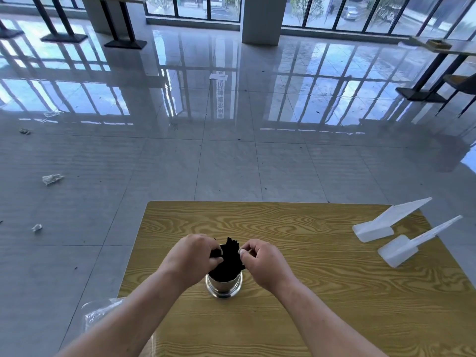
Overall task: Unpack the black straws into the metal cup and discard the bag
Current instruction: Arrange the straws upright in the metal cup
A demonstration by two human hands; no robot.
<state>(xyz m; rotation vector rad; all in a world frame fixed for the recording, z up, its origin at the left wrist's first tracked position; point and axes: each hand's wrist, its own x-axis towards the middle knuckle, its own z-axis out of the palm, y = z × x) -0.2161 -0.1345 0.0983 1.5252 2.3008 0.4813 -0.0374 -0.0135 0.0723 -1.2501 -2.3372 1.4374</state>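
1. Here, in the head view, the metal cup stands upright on the wood-grain tabletop, packed with black straws that rise above its rim.
2. Left of the cup, the left hand has its fingers pinched together on some straws.
3. Right of the cup, the right hand has its fingers curled against the bundle; whether they clamp a straw cannot be told.
4. Left of the cup and nearer the person, the clear bag lies crumpled at the tabletop's edge.
5. Far right of the cup lie two white scoops.
6. No label on the cup, bag or scoops can be read.
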